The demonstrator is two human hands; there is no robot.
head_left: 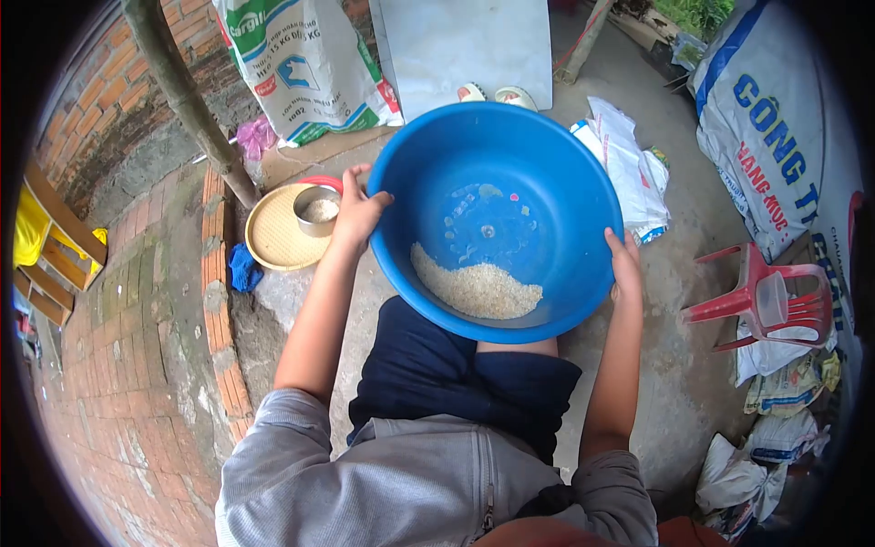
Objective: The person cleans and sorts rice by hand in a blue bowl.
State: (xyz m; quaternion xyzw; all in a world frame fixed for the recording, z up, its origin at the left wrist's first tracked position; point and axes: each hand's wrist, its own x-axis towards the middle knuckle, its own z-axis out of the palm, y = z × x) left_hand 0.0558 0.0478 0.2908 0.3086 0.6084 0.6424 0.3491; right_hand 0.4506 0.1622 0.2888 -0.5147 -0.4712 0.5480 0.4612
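Observation:
A large blue plastic basin is held up over my lap, tilted toward me. White rice grains are heaped along its near side, and a patterned sticker or print shows on its bottom. My left hand grips the basin's left rim, thumb over the edge. On the right rim, my right hand holds on with its fingers mostly behind the wall. Left of the basin, a metal bowl with some rice in it stands on a round woven tray.
A Cargill sack leans by a wooden pole at the back left. Slippers lie by a pale board. A red plastic chair and large sacks are at right. A low brick edge runs along the left.

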